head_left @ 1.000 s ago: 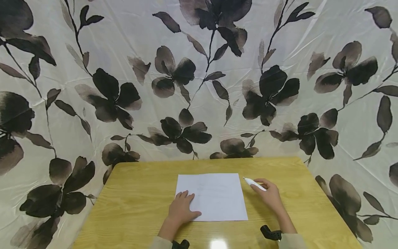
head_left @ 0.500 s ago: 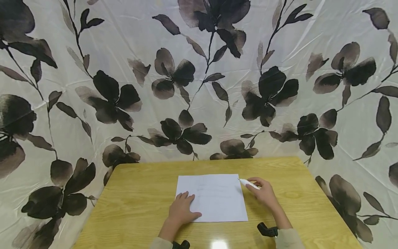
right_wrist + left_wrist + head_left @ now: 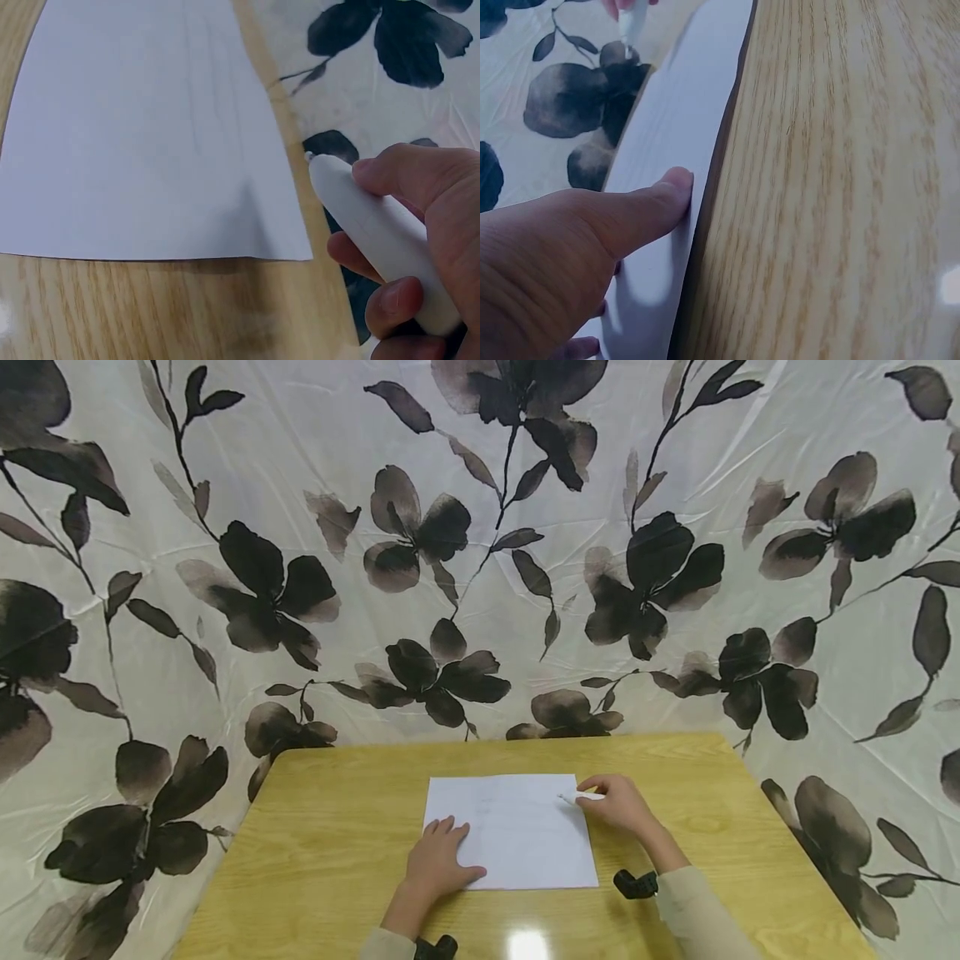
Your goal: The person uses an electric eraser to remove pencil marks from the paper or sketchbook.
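We have two bare hands at a yellow wood-grain table (image 3: 337, 827), with one white sheet of paper (image 3: 517, 839) lying flat on it, roughly mid-table, one long edge towards the person. Left hand (image 3: 440, 860): palm down on the sheet's near left part, fingers spread fairly wide and holding nothing, thumb stretched along the near edge. In the left wrist view we see the thumb resting on the paper close to that edge; the other fingers are mostly hidden behind the hand.

Right hand (image 3: 618, 803): at the sheet's far right part, fingers closed narrow round a thick white pen (image 3: 382, 232), thumb and fingers on opposite sides of its barrel. In the head view the pen's tip points left, over the paper near the far right corner. The right wrist view shows the tip apart from the sheet, a shadow (image 3: 244, 221) falling on the paper below; how high it is, we cannot tell. We note faint lines (image 3: 191, 97) on the sheet, too pale to read.

Both wrists wear black devices (image 3: 636, 884) next to light sleeves (image 3: 701, 914). Behind the table hangs a pale cloth (image 3: 300, 443) with dark flowers. A bright reflection (image 3: 528, 945) sits at the near side of the tabletop.
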Demonstrator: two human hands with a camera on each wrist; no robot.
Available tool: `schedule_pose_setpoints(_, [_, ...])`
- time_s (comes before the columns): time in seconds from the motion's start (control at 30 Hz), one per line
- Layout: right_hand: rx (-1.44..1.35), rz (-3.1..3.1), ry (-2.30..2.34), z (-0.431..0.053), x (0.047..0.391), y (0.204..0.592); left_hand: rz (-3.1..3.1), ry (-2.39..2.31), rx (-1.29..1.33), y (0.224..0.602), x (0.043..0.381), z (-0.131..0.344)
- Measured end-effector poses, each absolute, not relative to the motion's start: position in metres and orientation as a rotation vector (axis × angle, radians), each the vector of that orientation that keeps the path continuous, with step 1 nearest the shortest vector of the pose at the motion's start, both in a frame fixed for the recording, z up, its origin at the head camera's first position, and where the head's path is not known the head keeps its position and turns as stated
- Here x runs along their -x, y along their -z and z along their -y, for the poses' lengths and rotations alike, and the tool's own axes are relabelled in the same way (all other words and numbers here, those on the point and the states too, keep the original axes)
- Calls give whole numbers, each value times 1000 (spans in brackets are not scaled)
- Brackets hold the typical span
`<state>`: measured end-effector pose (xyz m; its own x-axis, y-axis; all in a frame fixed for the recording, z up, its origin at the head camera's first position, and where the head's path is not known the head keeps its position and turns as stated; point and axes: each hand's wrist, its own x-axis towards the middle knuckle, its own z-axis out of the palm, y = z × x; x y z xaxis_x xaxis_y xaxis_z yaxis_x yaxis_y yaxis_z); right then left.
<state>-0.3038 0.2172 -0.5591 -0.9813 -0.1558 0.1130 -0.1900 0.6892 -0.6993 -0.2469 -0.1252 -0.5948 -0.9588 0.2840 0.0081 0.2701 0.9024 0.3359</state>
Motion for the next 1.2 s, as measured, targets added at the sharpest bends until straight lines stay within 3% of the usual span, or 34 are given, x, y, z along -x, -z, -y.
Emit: schedule_pose_setpoints(1.2, [-178,2985,-1045,-196,314,566,-3016,-537,-399,597,248,126])
